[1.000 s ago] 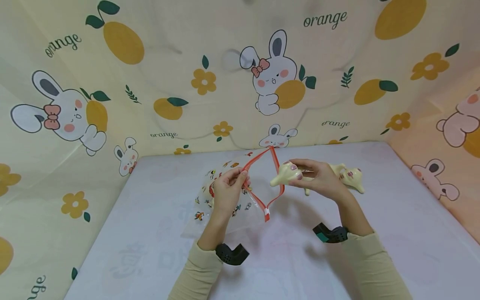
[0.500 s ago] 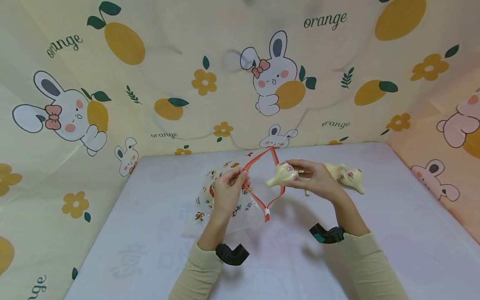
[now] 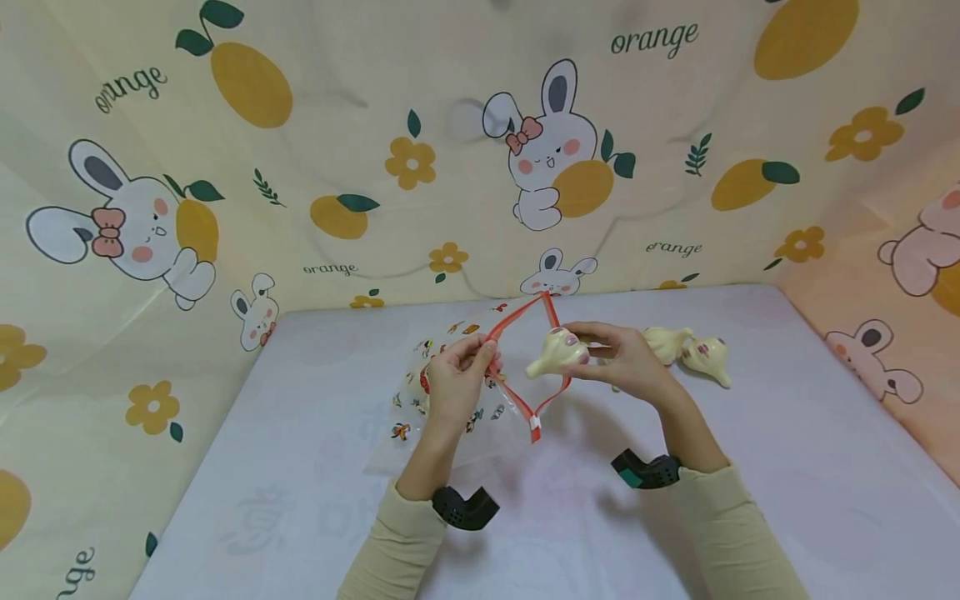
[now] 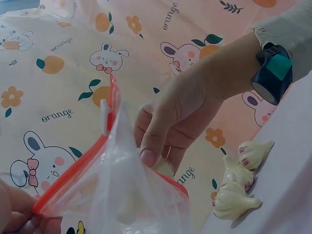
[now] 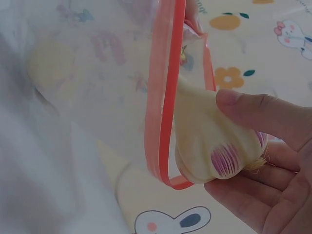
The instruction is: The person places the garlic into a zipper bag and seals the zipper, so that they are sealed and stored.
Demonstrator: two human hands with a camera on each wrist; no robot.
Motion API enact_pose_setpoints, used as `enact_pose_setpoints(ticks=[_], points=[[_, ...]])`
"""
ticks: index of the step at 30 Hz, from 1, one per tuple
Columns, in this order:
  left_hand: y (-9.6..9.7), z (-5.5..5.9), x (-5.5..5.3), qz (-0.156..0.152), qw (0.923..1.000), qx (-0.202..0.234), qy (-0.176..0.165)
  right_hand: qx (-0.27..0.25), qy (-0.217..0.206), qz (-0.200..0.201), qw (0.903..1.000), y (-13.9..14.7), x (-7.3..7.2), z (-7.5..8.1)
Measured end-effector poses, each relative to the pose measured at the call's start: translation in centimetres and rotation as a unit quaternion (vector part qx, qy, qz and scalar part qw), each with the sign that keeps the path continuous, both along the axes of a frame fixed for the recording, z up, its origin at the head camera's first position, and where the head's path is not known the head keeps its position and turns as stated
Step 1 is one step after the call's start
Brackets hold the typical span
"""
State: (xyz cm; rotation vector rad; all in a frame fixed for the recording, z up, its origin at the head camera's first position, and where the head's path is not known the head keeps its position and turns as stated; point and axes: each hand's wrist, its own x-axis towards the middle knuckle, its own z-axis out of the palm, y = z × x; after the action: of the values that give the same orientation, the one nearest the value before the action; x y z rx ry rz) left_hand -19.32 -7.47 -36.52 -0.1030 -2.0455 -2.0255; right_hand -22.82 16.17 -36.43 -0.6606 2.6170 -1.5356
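My left hand (image 3: 455, 375) pinches the red zip edge of a clear zip bag (image 3: 480, 437) printed with small colourful figures. The bag's mouth stands spread in a diamond, its white slider (image 3: 534, 422) at the near corner. My right hand (image 3: 626, 358) holds a cream garlic bulb (image 3: 558, 352) with purple patches by its root end, thumb on one side and fingers on the other. Its stem points left into the mouth. In the right wrist view the garlic bulb (image 5: 219, 141) overlaps the red zip strip (image 5: 170, 97). A pale round thing (image 5: 51, 66) shows blurred through the plastic.
On the white tabletop (image 3: 300, 500), more garlic bulbs (image 3: 705, 358) lie to the right, partly behind my right hand; the left wrist view shows three bulbs (image 4: 234, 201) close together. A cloth (image 3: 450, 125) with rabbits and oranges rises behind and at both sides.
My right hand has moved left with the garlic bulb, bringing it farther across the bag's mouth. More of the bulbs behind that hand now shows. My left hand and the bag stay nearly still.
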Motion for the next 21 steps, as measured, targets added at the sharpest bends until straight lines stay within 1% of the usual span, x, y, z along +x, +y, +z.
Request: enact_pose_setpoints(ticks=[6,10,14,21], points=[[0.0,-0.1,-0.1,0.002,1.0,0.003,-0.001,-0.007,-0.003,0.005,1.0,-0.4,0.0,0.1],[-0.1,-0.2,-0.1,0.0,1.0,0.004,-0.001,-0.013,0.006,0.014,0.9998,-0.8,-0.1,-0.1],[-0.1,-0.2,-0.2,0.001,1.0,0.0,-0.001,-0.007,0.017,0.012,0.9998,-1.1,-0.2,-0.5],[-0.2,-0.1,-0.1,0.004,1.0,0.0,-0.004,-0.008,0.006,0.012,0.9999,-1.3,-0.1,-0.8]])
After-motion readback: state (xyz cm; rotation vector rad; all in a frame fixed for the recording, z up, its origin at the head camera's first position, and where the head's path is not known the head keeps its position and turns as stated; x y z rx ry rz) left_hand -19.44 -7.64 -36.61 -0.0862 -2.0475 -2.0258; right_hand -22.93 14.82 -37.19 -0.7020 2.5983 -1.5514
